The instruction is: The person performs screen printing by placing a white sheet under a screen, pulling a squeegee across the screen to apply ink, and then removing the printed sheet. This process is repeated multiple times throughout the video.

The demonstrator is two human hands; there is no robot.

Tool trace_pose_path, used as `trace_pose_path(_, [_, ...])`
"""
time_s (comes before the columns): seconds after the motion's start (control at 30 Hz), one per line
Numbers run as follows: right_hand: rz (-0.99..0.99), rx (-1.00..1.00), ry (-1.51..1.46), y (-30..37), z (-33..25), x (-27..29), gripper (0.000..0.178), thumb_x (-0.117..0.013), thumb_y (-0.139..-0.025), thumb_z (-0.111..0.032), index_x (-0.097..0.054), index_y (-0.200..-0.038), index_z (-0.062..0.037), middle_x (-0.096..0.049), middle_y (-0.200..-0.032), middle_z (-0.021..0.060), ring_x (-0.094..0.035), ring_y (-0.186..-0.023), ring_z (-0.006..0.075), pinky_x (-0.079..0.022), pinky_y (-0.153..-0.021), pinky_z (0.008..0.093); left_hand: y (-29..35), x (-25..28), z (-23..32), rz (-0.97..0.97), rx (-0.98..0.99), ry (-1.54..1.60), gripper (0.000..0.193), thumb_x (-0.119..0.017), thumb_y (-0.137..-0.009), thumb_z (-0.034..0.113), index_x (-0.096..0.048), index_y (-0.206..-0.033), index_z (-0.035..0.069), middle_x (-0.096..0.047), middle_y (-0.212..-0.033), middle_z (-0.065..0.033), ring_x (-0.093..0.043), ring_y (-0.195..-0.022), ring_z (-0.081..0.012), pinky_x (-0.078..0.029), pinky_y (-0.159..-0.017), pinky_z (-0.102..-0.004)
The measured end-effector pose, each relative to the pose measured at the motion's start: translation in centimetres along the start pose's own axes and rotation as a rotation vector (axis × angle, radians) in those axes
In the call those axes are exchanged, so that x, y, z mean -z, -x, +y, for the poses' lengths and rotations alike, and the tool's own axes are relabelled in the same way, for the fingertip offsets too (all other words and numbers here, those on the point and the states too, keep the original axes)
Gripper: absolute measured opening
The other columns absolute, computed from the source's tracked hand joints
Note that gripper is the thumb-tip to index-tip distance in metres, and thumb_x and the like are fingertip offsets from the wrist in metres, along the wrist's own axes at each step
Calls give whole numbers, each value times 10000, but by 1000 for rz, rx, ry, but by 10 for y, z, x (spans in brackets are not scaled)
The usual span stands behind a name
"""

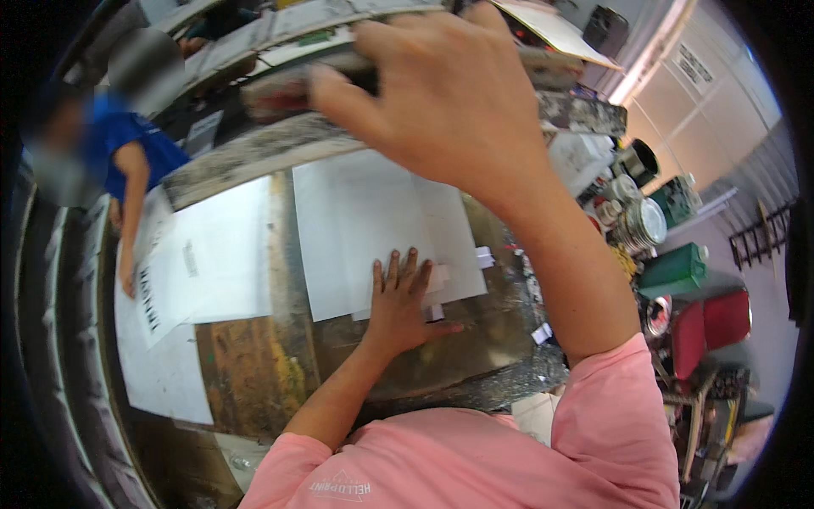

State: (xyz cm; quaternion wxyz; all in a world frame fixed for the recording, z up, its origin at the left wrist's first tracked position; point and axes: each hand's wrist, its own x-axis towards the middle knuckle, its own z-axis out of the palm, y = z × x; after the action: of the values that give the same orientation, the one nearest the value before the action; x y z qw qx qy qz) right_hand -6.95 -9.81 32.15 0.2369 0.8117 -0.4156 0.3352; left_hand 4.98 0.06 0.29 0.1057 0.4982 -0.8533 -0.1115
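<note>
My left hand [400,299] lies flat, fingers spread, on the lower part of a white sheet [343,229] on the worktable. A thin layer, perhaps a second sheet, shows across the white sheet's right part. High over the far edge of the sheet is my right hand [449,93], large and blurred. Its thumb stands apart from the bent fingers, whose tips are hidden. Behind it runs a stained, blurred bar [275,92]; whether the hand grips this bar, I cannot tell. Small white tabs [484,257] stick out by the sheet's right edge.
At left, a person in a blue shirt [140,148] reaches to large printed sheets [225,254]. A thick wooden bar [246,157] crosses the far side. Cans [642,222], a green jug [676,270] and a red chair [716,327] stand at right.
</note>
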Motion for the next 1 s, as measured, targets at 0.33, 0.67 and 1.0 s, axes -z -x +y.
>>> trace_pose_path(0.33, [-133,-17,-94,-16,11,16,519,-504,-1111,-410,-674,-760,-67,-605,-627,44,-573,-593,210,-500,-925,485,-23,-22,57,111,-143,63,1318,-514,-761,1021,-493,-1625,26,-384,-1708,-286,-339,-1569,-550,-30,-1252,-820])
trace_pose_path(0.67, [93,-26,-57,56,-3,-26,507,-708,-972,-467,-718,-1187,-9,-723,-947,161,-677,-897,351,-457,-846,482,42,140,-48,817,290,1203,1173,-1006,-716,141,-369,-1698,68,-666,-1429,-181,-655,-1334,-303,-548,-1086,-396])
trace_pose_path(1.0, [-997,-245,-413,182,-63,-21,441,-764,-960,-486,-782,-1177,-102,-751,-1065,118,-709,-1063,340,-573,-891,491,138,48,-75,364,594,219,1168,-1072,-463,547,-691,-1434,22,-651,-1219,-121,-596,-1206,-345,-415,-1108,-484])
